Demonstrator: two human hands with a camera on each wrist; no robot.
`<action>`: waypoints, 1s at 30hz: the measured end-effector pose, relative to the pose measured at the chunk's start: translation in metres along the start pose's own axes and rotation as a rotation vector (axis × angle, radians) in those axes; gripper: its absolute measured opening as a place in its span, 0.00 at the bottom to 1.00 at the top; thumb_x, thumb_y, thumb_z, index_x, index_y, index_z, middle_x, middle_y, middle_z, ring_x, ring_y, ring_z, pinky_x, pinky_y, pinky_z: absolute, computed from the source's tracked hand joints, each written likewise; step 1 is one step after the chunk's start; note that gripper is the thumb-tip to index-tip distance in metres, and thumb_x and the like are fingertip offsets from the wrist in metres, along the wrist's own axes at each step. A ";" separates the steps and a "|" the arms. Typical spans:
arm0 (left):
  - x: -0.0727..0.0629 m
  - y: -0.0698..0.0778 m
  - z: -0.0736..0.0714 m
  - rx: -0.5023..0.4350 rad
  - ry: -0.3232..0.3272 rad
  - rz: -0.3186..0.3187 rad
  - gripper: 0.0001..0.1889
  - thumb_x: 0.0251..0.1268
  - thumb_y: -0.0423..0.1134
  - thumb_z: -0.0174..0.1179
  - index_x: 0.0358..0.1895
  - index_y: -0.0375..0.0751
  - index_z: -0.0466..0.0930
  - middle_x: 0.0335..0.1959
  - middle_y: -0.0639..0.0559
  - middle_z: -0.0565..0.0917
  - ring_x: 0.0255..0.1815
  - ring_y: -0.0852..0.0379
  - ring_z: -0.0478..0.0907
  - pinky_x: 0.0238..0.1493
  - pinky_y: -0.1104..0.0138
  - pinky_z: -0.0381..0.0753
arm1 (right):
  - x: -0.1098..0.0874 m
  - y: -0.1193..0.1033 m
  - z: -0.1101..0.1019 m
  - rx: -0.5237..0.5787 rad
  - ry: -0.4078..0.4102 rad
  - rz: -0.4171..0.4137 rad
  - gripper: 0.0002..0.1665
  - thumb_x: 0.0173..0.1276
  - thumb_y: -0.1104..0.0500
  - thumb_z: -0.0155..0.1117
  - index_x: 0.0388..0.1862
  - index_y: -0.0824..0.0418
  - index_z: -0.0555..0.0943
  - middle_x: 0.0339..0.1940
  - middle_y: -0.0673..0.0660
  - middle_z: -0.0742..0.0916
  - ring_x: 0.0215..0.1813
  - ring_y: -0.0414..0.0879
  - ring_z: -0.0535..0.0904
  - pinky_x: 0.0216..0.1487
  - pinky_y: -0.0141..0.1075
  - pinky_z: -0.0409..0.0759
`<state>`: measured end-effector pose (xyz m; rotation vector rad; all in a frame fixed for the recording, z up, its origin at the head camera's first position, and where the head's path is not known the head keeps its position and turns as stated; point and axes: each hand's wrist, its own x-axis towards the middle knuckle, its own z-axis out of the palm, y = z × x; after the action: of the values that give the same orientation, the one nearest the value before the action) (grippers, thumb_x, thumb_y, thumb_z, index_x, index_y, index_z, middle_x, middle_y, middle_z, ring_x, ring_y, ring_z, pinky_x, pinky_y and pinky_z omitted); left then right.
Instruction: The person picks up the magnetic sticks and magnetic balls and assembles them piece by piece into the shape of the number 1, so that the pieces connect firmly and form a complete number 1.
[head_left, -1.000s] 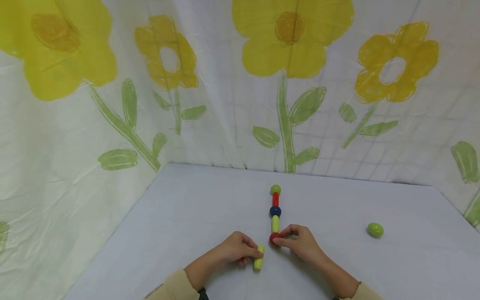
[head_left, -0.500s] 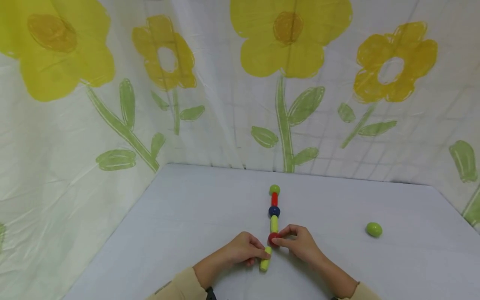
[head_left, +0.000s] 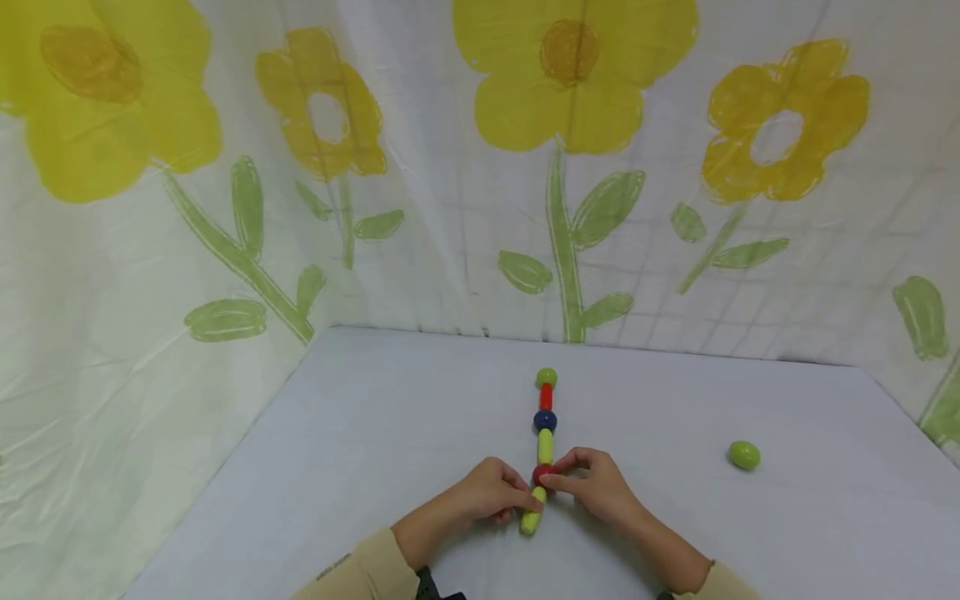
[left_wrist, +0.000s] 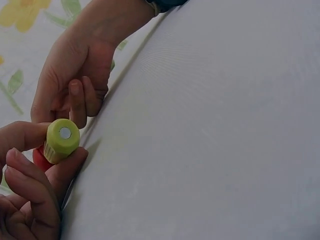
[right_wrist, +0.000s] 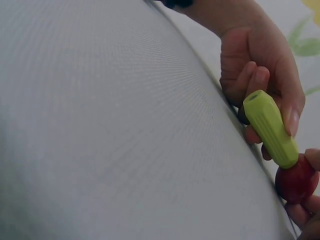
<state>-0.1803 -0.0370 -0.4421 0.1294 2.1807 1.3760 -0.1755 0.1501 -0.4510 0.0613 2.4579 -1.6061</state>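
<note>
My left hand [head_left: 491, 490] pinches a yellow-green stick [head_left: 530, 523] between thumb and fingers. A round silvery disc shows in the stick's near end [left_wrist: 65, 133] in the left wrist view. The stick slants, and its far end meets a red ball [right_wrist: 296, 181] in the right wrist view. Thumb and index finger of my right hand [head_left: 603, 492] grip that ball from the right. Beyond the ball a straight row runs away from me: another yellow-green stick [head_left: 545, 447], a dark blue ball [head_left: 545, 421], a red stick [head_left: 546, 397] and a green ball [head_left: 547, 378].
A loose green oval ball [head_left: 744, 455] lies on the white tabletop [head_left: 405, 400], to the right of the row. Behind and left of the table hangs a white curtain [head_left: 435, 275] printed with yellow flowers.
My left hand has carried the yellow-green stick to the right and up against the red ball. The right hand keeps its grip on the ball, and the row stays straight.
</note>
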 end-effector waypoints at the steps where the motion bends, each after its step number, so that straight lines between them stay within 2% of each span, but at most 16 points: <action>1: 0.000 0.000 0.000 0.001 0.003 0.000 0.09 0.50 0.42 0.69 0.27 0.41 0.84 0.13 0.57 0.74 0.10 0.63 0.63 0.15 0.75 0.62 | 0.000 0.000 0.000 0.000 0.001 -0.001 0.21 0.50 0.48 0.74 0.36 0.61 0.81 0.29 0.52 0.78 0.14 0.41 0.60 0.17 0.30 0.59; 10: -0.002 0.001 0.006 -0.001 0.029 -0.004 0.10 0.50 0.43 0.70 0.27 0.41 0.83 0.13 0.56 0.74 0.11 0.63 0.65 0.15 0.75 0.63 | 0.001 -0.001 0.002 -0.007 0.012 0.004 0.21 0.49 0.48 0.74 0.36 0.60 0.81 0.27 0.52 0.77 0.14 0.41 0.60 0.17 0.30 0.59; 19: -0.005 0.003 0.010 -0.004 0.033 0.058 0.10 0.50 0.43 0.69 0.25 0.41 0.82 0.10 0.57 0.72 0.10 0.63 0.64 0.14 0.74 0.60 | 0.001 -0.001 0.002 -0.009 0.019 -0.001 0.21 0.49 0.48 0.75 0.35 0.60 0.81 0.29 0.52 0.78 0.14 0.41 0.61 0.17 0.30 0.60; 30: -0.007 0.004 0.012 -0.019 0.032 0.080 0.10 0.50 0.43 0.70 0.24 0.41 0.81 0.09 0.58 0.71 0.09 0.64 0.63 0.13 0.74 0.58 | 0.001 0.000 0.003 -0.023 0.038 -0.001 0.20 0.48 0.48 0.75 0.34 0.60 0.82 0.26 0.52 0.77 0.17 0.42 0.62 0.18 0.30 0.59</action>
<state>-0.1695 -0.0278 -0.4402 0.1915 2.2096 1.4515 -0.1760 0.1471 -0.4525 0.0875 2.5044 -1.5918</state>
